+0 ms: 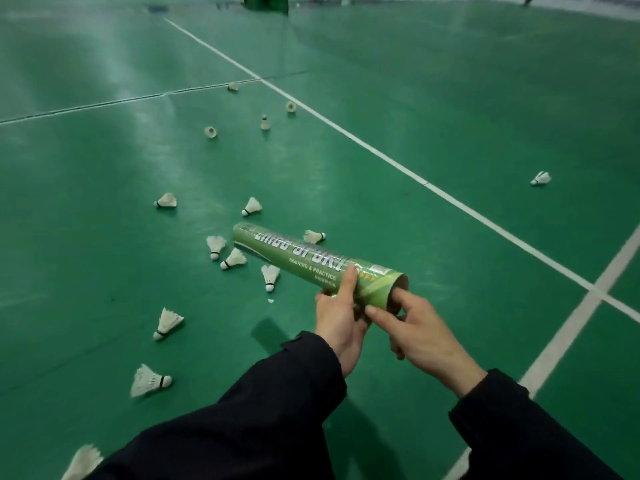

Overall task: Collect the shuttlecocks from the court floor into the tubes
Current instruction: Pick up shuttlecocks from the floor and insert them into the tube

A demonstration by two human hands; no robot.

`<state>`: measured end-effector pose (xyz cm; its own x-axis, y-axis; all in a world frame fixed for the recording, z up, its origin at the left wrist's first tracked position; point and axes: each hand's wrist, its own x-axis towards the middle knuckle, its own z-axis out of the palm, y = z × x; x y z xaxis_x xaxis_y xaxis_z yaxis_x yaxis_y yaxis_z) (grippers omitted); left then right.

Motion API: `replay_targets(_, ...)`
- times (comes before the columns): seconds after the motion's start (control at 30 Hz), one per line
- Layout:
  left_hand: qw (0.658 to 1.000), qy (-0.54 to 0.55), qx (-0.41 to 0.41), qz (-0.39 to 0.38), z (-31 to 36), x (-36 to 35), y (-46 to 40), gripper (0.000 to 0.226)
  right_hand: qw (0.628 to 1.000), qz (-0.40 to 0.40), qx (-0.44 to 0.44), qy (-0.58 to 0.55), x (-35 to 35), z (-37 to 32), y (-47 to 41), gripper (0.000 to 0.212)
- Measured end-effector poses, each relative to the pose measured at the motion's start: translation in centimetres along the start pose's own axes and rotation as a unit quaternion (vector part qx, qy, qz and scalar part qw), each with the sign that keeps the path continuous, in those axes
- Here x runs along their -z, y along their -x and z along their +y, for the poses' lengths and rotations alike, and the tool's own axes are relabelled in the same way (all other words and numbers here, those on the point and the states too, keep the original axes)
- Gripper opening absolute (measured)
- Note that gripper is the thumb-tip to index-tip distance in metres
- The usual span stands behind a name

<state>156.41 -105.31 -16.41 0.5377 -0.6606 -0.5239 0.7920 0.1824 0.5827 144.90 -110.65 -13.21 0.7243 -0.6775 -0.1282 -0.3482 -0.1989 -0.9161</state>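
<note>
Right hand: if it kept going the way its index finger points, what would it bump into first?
The right hand has its index finger at the open near end of the green tube held by the left hand. Going on, it would probably enter the tube's mouth; its inside is hidden.

Head-worn view looks forward and down; hands near; court floor (104,168) beyond.

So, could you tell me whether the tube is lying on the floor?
No, the tube is held up off the floor, gripped by the left hand.
</note>
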Motion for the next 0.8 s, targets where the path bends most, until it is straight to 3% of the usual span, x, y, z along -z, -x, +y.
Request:
replay_targets(0.17, 1.000, 0.016, 0.014, -0.002, 3.1, 3.7, -2.9, 0.076, 0.978, -0.182, -0.090, 0.055, -2.0, -4.2, -3.9, 0.018)
replay_targets(0.23, 1.000, 0.024, 0.001, 0.018, 4.0, 5.4, -5.2, 0.076, 0.970, -0.213, -0.107, 0.055, -1.7, -4.0, -6.0, 0.023)
replay_targets(0.5, 0.992, -0.002, 0.021, 0.124, 5.0, 11.3, -12.6, 0.078, 0.975, -0.035, -0.219, -0.035, -4.9, 6.2, -13.4, 0.016)
replay_targets(0.63, 0.989, -0.018, 0.065, 0.135, 4.5, 13.2, -14.4, 0.060, 0.961, 0.038, -0.275, -0.018, -9.7, 14.9, -17.9, 0.015)
replay_targets(0.7, 0.987, -0.036, 0.079, 0.135, 4.1, 14.3, -14.9, 0.053, 0.948, 0.094, -0.304, -0.008, -11.4, 19.6, -20.0, 0.030)
replay_targets(0.8, 0.984, -0.050, 0.087, 0.144, 3.9, 15.1, -15.3, 0.047, 0.927, 0.141, -0.348, 0.013, -13.0, 25.6, -22.8, 0.069)
